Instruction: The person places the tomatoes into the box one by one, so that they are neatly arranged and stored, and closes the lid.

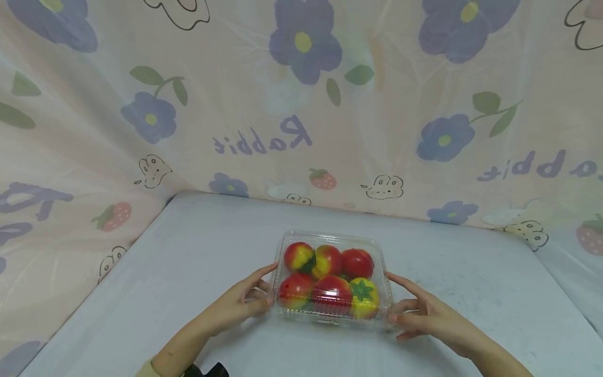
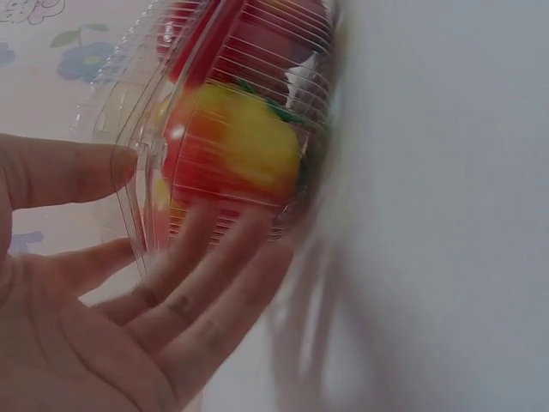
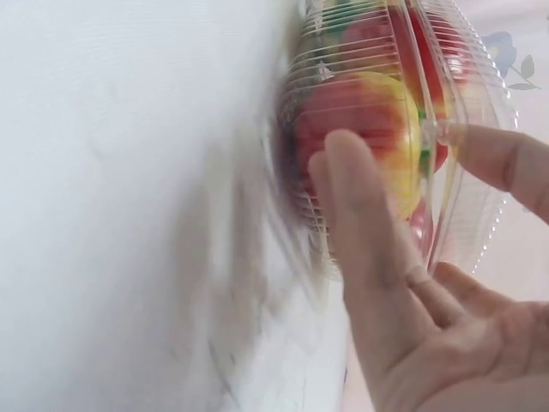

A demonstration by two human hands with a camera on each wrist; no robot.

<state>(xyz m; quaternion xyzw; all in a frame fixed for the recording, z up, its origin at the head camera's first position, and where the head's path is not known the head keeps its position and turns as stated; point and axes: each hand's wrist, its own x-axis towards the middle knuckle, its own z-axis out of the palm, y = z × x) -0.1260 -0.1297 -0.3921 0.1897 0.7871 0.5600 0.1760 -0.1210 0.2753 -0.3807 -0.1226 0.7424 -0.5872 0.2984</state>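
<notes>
A clear plastic clamshell box (image 1: 330,319) stands on the white table, its lid down. Inside lie several shiny red and yellow fruits (image 1: 332,293), one with a green star-shaped calyx (image 1: 363,289). At the box's left side is my left hand (image 1: 240,303); in the left wrist view its thumb touches the rim while the other fingers spread, mostly straight, along the ribbed wall. My right hand (image 1: 426,317) is at the opposite side. The right wrist view shows one fingertip against the rim near a small clasp (image 3: 436,130), with other fingers extended beside the wall.
The white tabletop (image 1: 226,225) stretches around the box. A curtain (image 1: 358,131) printed with flowers, rabbits and strawberries hangs along the back and sides. A black object (image 1: 214,370), partly cut off, is near the left forearm at the front edge.
</notes>
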